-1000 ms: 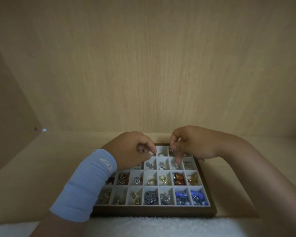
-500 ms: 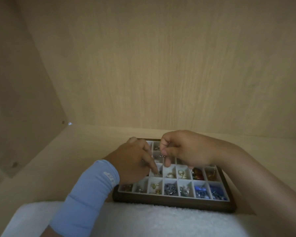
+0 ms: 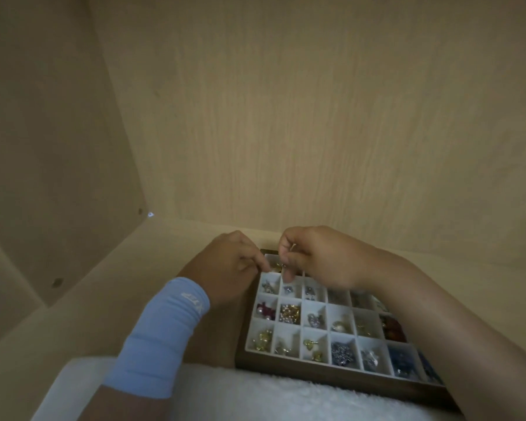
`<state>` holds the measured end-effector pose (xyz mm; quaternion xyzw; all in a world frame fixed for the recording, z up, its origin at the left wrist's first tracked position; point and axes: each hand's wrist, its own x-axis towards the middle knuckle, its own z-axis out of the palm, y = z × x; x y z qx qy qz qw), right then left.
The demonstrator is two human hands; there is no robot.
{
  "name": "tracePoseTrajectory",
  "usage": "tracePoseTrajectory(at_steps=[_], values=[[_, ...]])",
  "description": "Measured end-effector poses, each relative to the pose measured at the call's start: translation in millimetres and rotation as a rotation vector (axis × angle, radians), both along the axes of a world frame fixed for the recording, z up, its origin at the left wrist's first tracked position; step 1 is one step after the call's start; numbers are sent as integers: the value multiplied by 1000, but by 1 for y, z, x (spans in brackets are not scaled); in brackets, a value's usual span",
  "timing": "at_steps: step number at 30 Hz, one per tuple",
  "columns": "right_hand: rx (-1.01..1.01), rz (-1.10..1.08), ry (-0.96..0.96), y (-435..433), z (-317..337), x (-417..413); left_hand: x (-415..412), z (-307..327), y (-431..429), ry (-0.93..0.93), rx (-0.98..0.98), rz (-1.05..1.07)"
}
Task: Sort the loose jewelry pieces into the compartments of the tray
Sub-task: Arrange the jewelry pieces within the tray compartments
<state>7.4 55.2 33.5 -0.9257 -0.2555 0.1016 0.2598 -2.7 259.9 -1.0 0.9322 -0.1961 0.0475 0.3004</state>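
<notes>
We have both hands at the far-left corner of the tray [image 3: 331, 376], which lies on the desk [image 3: 104, 299]. Our left hand [image 3: 225, 268], in a light blue sleeve [image 3: 164, 335], has its fingers curled, with the tips at the tray's far-left compartment, where gold pieces [image 3: 276, 265] lie. We cannot tell whether it holds anything. Our right hand [image 3: 319, 259] hovers over the tray's far row, thumb and forefinger pinched on a small glinting piece [image 3: 293, 247] too small to make out. Sorted jewelry fills the tray's other compartments: red pieces [image 3: 264, 309] along its left side, blue pieces [image 3: 403, 361] in its near row. A white towel [image 3: 255, 399] lies against the tray's near rim.
</notes>
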Motion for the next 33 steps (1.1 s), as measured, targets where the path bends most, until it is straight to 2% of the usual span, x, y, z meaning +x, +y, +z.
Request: tracePoseTrajectory(at_steps=[5, 8, 12, 19, 21, 24, 28, 30, 33], values=[[-82, 37, -7, 4, -6, 5, 2, -12, -6, -35, 7, -7], [-47, 32, 65, 1, -6, 7, 3, -15, -12, -55, -35, -15], [11, -35, -2, -7, -2, 10, 6, -19, -14, -76, -78, -12], [-343, 27, -239, 1, -8, 4, 10, -20, -11, -63, -103, 26], [-378, 35, -331, 6, -14, 3, 9, -21, -11, -69, -104, 27], [-320, 13, -276, 4, -18, 2, 7, -20, -10, -67, -114, 38], [-110, -55, -126, -15, -9, -5, 0, -16, -5, -28, -120, 46], [-44, -133, -143, -30, -1, -12, -4, -12, -4, 18, -138, 55], [-124, -237, -222, -54, 8, -29, -14, -1, -9, 111, -89, 32]])
